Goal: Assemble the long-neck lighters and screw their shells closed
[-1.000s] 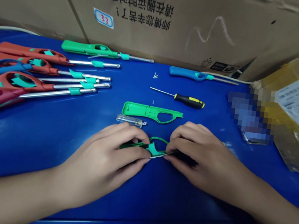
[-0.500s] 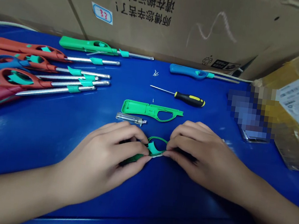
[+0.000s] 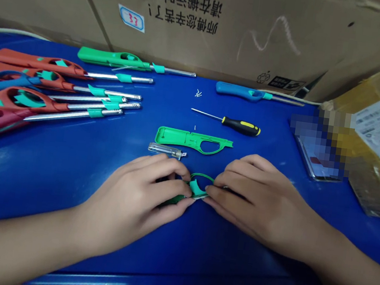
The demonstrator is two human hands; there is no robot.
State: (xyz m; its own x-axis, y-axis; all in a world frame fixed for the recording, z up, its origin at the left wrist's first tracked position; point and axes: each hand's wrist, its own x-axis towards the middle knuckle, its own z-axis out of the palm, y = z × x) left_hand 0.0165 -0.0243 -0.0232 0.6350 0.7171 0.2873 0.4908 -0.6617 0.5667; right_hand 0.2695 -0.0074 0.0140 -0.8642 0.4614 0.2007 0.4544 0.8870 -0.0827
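Note:
Between both hands is a green lighter casing half point(image 3: 177, 200) with a teal trigger point(image 3: 197, 189) in its loop. My left hand point(image 3: 144, 192) is closed on its left part, thumb and fingertips pinching near the trigger. The fingers of my right hand point(image 3: 255, 200) grip the other end and hide most of it. Just beyond them lies the other green casing half point(image 3: 173, 136), hollow side up. A clear fuel tank point(image 3: 164, 149) with a metal valve rests between that half and my left hand.
A black-and-yellow screwdriver point(image 3: 244, 127) lies past the casing, near small screws point(image 3: 198, 93). Several assembled lighters point(image 3: 39, 63) lie at left, a blue one point(image 3: 237, 90) at the back. A phone point(image 3: 318, 152) and taped carton point(image 3: 374, 152) stand right; a large cardboard box point(image 3: 189, 39) walls the rear.
My right hand's fingers have shifted slightly left along the casing, nearer the trigger. My left hand keeps its hold. The view has moved a little.

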